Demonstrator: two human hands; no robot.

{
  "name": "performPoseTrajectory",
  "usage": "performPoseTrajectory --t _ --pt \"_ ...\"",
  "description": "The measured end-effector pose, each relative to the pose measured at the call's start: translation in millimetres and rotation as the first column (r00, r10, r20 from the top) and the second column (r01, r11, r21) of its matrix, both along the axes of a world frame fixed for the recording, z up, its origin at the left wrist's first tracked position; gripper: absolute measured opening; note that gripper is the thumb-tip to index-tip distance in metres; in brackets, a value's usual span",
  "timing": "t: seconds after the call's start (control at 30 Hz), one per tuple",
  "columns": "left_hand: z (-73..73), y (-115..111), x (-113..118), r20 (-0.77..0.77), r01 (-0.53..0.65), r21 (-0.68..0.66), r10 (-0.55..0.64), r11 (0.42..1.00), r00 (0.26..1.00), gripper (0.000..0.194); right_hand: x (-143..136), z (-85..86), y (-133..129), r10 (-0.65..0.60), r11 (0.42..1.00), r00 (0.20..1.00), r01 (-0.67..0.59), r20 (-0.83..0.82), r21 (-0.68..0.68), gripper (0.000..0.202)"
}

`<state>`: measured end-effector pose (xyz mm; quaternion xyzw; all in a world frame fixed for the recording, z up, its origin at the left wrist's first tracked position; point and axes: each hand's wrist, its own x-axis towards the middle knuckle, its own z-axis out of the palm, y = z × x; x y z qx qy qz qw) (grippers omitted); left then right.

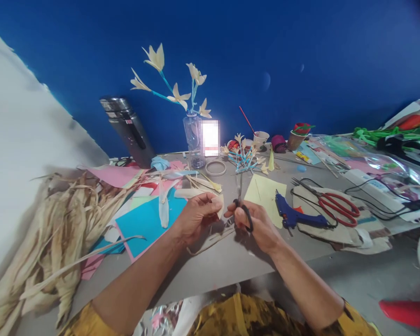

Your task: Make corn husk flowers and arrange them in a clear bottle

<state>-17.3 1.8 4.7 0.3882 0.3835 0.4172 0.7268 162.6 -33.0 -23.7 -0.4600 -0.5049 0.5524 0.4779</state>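
Between the thumb and fingers of my left hand [199,212] is a small pale piece of corn husk [220,205], mostly covered by the fingers. Black-handled scissors [248,218] are in my right hand [261,224], with the blades pointing away from me toward the back of the table. The two hands are close together, and the scissor blades stand apart from the husk piece. Thin husk strips [213,240] lie on the table just below the hands. A yellow paper sheet [266,193] is beyond my right hand, and a blue paper sheet [149,219] lies left of my left hand.
Dried corn husks [70,233] pile up at the left. Husk flowers stand in a clear bottle [193,140] near a tape ring [215,168] and a dark flask [128,130]. Rightward lie a blue glue gun [299,214], red-handled scissors [339,207] and a power strip [374,191] with cords.
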Motion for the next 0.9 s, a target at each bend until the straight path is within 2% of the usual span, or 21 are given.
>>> performPoseTrajectory --t 0.1,0.33,0.73,0.9 --pt "5.4 1 -4 0.095 -0.051 0.012 0.049 0.999 0.994 0.029 -1 0.0 -5 0.121 0.992 0.986 -0.122 0.115 0.006 0.049" --pt "8.2 2 -4 0.147 -0.163 -0.024 0.165 0.986 0.975 0.031 -10 7.3 -12 0.228 0.974 0.938 -0.218 0.260 -0.068 0.048" --pt "2.5 -1 1 0.150 -0.174 -0.032 0.177 0.984 0.973 0.033 -15 7.0 -11 0.187 0.982 0.936 -0.175 0.298 -0.066 0.063" --pt "5.9 -2 -1 0.118 -0.147 -0.033 0.150 0.989 0.982 0.033 -14 -1.8 -11 0.142 0.989 0.947 -0.121 0.290 -0.090 0.063"
